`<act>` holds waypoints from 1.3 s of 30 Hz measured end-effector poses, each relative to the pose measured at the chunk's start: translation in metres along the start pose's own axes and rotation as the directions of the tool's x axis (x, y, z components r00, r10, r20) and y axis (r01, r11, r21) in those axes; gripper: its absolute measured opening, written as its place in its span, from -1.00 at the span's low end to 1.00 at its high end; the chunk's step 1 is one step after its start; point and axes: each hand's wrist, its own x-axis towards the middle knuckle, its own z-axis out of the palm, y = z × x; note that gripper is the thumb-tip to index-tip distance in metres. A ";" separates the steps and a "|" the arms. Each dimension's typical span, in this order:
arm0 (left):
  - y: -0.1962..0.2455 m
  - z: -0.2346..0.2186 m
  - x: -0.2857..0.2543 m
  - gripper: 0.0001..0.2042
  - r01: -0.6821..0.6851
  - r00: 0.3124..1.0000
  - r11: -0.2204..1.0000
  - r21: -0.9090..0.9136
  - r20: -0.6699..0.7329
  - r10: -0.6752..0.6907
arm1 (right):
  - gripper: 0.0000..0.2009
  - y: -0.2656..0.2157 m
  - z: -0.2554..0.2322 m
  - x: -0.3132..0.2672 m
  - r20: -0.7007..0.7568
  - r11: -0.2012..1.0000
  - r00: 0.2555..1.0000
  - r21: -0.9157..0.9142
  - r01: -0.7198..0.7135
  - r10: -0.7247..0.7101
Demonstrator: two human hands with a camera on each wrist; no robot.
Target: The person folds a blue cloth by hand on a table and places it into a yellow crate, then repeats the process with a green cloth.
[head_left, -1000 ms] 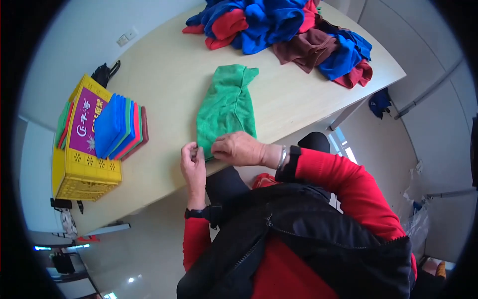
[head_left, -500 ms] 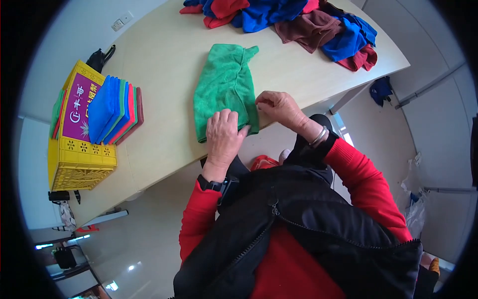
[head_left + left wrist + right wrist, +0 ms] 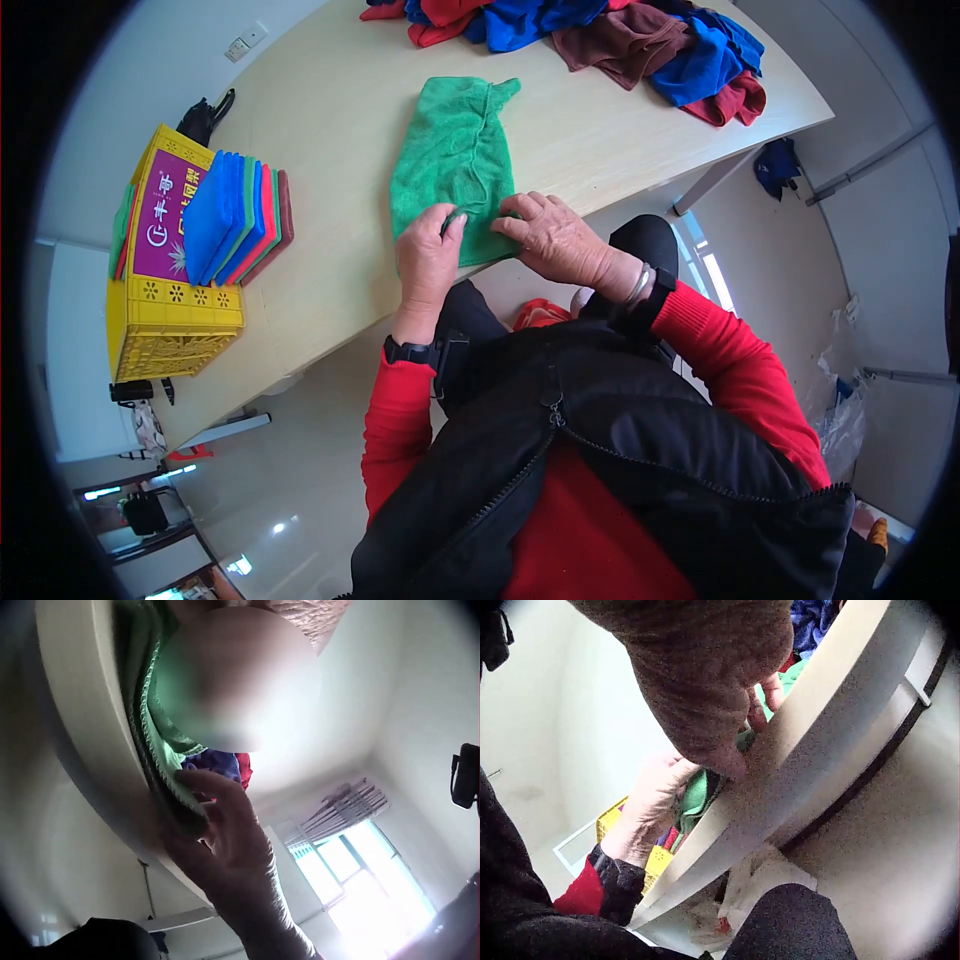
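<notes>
A green cloth (image 3: 455, 150) lies folded lengthwise on the table, its near edge at the table's front edge. My left hand (image 3: 428, 262) pinches a bit of its near part between thumb and curled fingers. At the cloth's near right corner, my right hand (image 3: 560, 240) grips the edge with bent fingers. In the left wrist view the right hand (image 3: 236, 859) has finger and thumb around the stitched hem of the green cloth (image 3: 154, 727). The right wrist view shows the left hand (image 3: 649, 806) holding the green cloth (image 3: 696, 801), partly hidden by the right hand (image 3: 705, 675).
A yellow crate (image 3: 180, 335) stands at the left, with folded cloths (image 3: 225, 220) in several colours against its side. Loose blue, red and brown cloths (image 3: 625, 45) are heaped at the back. A black item (image 3: 205, 118) lies behind the crate.
The left hand has gone from lying over the cloth's near edge to pinching it farther up. The right hand, beside the cloth half a second ago, has moved left onto its corner.
</notes>
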 end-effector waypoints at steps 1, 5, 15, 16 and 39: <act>-0.004 -0.001 0.002 -0.86 -0.002 1.000 1.000 0.002 -0.004 0.002 | -0.72 0.002 0.001 0.000 0.020 1.000 1.000 0.014 0.011 -0.012; -0.020 -0.009 0.009 -0.84 0.156 0.988 0.983 -0.092 0.003 -0.157 | -0.71 0.006 -0.003 0.003 0.014 0.995 1.000 0.101 0.001 -0.002; -0.054 -0.114 0.059 -0.82 0.083 0.927 0.813 -0.576 -0.255 -0.275 | -0.80 0.042 -0.084 0.050 -0.103 0.805 0.923 0.532 -0.263 0.370; -0.044 -0.131 0.065 -0.84 0.135 0.908 0.740 -0.659 -0.217 -0.359 | -0.81 0.051 -0.095 0.058 -0.170 0.780 0.922 0.599 -0.184 0.348; -0.006 -0.189 0.252 -0.80 0.046 0.951 0.536 -0.843 -0.126 -0.281 | -0.94 0.073 -0.263 0.204 -0.558 0.957 0.824 0.281 0.079 0.096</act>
